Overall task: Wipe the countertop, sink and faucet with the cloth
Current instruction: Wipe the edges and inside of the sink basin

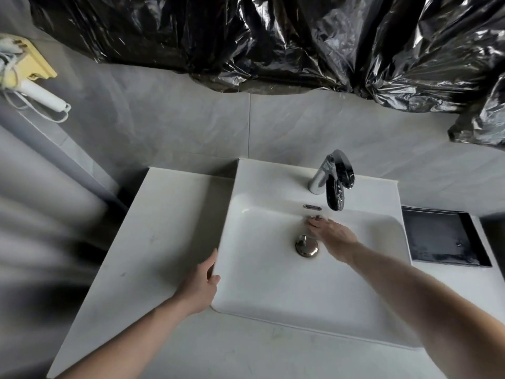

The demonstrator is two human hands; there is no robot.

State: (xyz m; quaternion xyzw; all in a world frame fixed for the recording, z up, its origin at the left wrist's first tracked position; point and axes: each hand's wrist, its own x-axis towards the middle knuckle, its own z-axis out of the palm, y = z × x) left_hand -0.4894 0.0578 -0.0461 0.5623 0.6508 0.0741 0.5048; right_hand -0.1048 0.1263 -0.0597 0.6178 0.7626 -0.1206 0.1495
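A white rectangular sink (273, 285) stands on a pale countertop (153, 242). Its chrome faucet (332, 181) rises at the back, the spout reaching over the basin. A round metal drain plug (306, 246) sits in the basin floor. My right hand (332, 232) lies inside the basin under the spout, fingers straight and flat against the back wall just beyond the drain. My left hand (203, 281) rests on the sink's left outer edge, thumb along the rim. No cloth shows in either hand or anywhere in view.
A black rectangular tray (442, 236) lies on the counter to the right of the sink. Crinkled black plastic sheeting (273, 39) covers the wall above. A white hair dryer in a yellow holder (32, 75) hangs on the left wall.
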